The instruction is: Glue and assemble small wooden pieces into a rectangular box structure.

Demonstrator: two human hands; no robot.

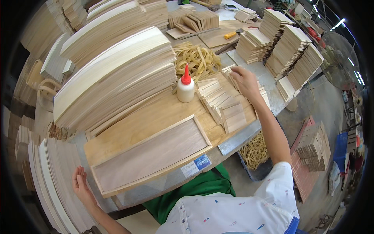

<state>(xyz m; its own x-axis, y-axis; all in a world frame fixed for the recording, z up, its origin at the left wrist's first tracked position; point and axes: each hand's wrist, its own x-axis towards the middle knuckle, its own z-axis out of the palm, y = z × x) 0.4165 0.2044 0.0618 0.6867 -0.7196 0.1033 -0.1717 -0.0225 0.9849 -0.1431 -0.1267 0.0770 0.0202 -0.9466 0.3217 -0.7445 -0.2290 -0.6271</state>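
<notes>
My right hand [244, 81] reaches out over a row of small flat wooden slats [220, 102] and touches the far pieces of a second row beside it; whether it grips one I cannot tell. My left hand [81, 186] lies open at the near left corner of a shallow wooden frame tray [152, 155], next to a stack of long thin boards [54, 179]. The tray rests on a wide wooden board [140, 121]. A white glue bottle with a red nozzle [186, 86] stands upright behind the tray.
A tall pile of long veneer sheets [117, 74] fills the left of the table. A heap of tan rubber bands [196, 59] lies behind the bottle. Stacks of small boards [290, 52] stand at the far right. A bin of rubber bands [255, 153] sits under the table edge.
</notes>
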